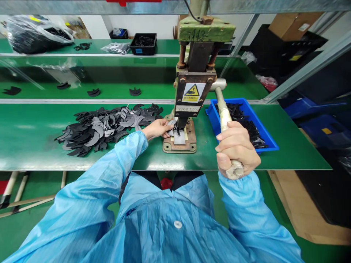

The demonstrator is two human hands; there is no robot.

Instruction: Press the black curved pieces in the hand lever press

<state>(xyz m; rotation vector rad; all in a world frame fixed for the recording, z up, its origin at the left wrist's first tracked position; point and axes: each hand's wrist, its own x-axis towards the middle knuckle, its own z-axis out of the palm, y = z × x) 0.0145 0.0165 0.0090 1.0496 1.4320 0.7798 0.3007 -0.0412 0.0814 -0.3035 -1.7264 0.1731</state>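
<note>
A green hand press [191, 78] stands on the green table, its ram lowered close to the small metal block [180, 137] on its base. My left hand [159, 128] pinches a curved dark plastic piece [172, 126] at the left side of the ram. Part of that piece is hidden behind the fingers and the ram. Wrapped round the taped end of the press lever [225, 116], my right hand [238, 149] is closed. Left of the press lies a loose pile of black and grey crescent-shaped pieces [101, 128].
Right of the press sits a blue bin [270, 143] holding many dark pieces. A belt [109, 78] behind carries several spaced-out crescent pieces. Farther back are a black tray [155, 45] and a filled plastic bag [35, 34]. A metal beam [153, 7] crosses overhead.
</note>
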